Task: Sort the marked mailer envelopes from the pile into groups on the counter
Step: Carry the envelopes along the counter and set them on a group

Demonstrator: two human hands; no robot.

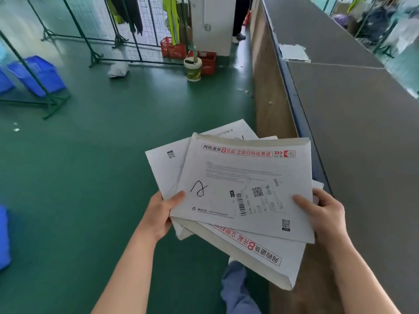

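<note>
- Just left of the grey counter, over the green floor: I log a fanned stack of white mailer envelopes, held in the air, not touching the counter top.
- Top envelope: face up, red banner of print along its far edge, a black handwritten mark near its left corner, barcode and QR codes toward the counter side.
- Left hand: on the stack edge away from the counter, thumb pressed on top, fingers curled beneath, pinching the stack.
- Right hand: on the stack edge nearest the counter, thumb flat on the top envelope, fingers wrapped under, gripping it.
- On the counter, far from the stack: a torn white sheet.
- Left of the counter, far end of the floor: a white bucket, red crates, blue bins.
</note>
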